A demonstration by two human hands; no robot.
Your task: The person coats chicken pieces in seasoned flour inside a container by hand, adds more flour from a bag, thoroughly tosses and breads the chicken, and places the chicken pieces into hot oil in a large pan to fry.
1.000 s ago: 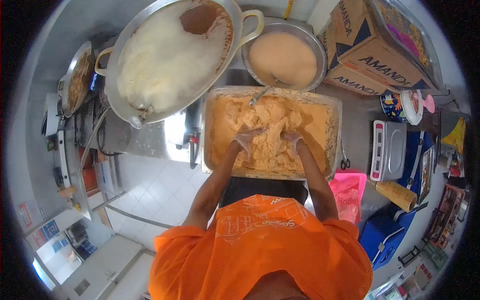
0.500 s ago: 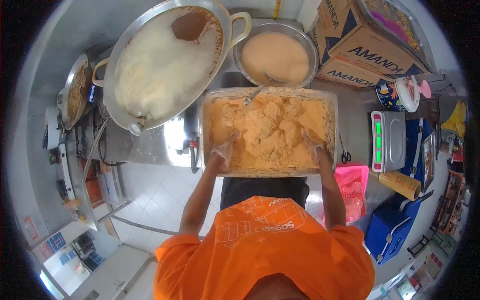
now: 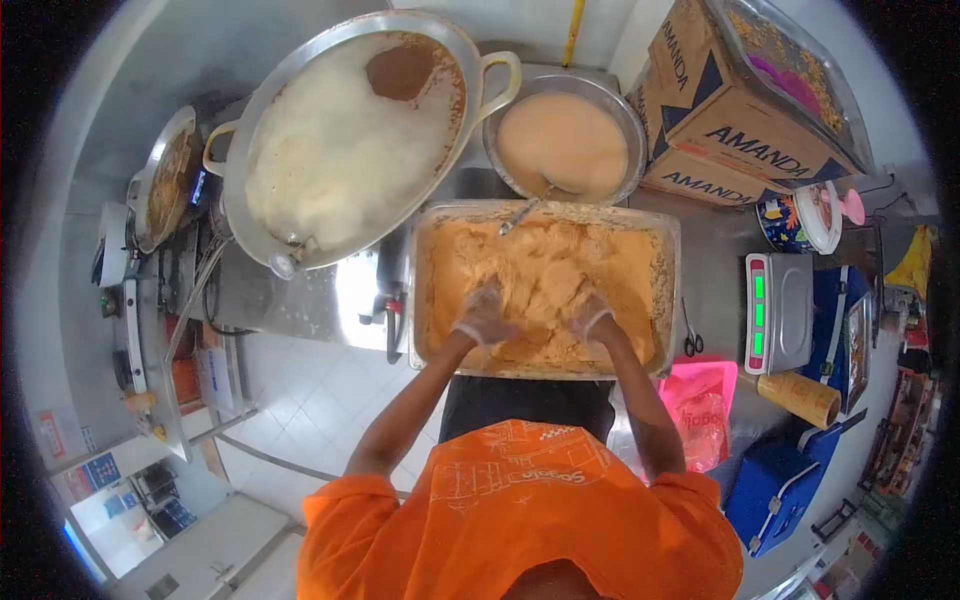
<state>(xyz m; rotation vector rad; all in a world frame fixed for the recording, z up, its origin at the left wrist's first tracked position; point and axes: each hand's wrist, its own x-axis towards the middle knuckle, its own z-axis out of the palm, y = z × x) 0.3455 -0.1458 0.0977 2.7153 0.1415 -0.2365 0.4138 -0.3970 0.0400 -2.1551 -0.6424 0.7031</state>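
Note:
A clear rectangular tub [image 3: 545, 374] holds orange-tan breading flour [image 3: 640, 270] with several lumpy coated pieces [image 3: 540, 265] heaped in the middle. My left hand [image 3: 484, 316], in a clear plastic glove, presses into the flour at the left of the heap, thumb apart from the fingers. On the other side my right hand [image 3: 592, 314], gloved too, touches the coated pieces with fingers spread. Flour and motion blur partly hide the fingertips. What the pieces are under the coating cannot be seen. A metal-handled utensil [image 3: 520, 215] rests across the tub's far rim from the bowl.
At upper left stands a large two-handled pan [image 3: 235, 190] of foaming oil with a thermometer [image 3: 284, 266]. Behind the tub sits a metal bowl [image 3: 637, 140] of pale orange liquid. To the right are cardboard boxes [image 3: 760, 140], scissors [image 3: 691, 335], a digital scale [image 3: 780, 312] and a pink tray [image 3: 730, 385].
Both hands have moved inward from the tub's sides toward the middle, gathering the coated pieces between them. The head view has shifted slightly, so the tub appears lower.

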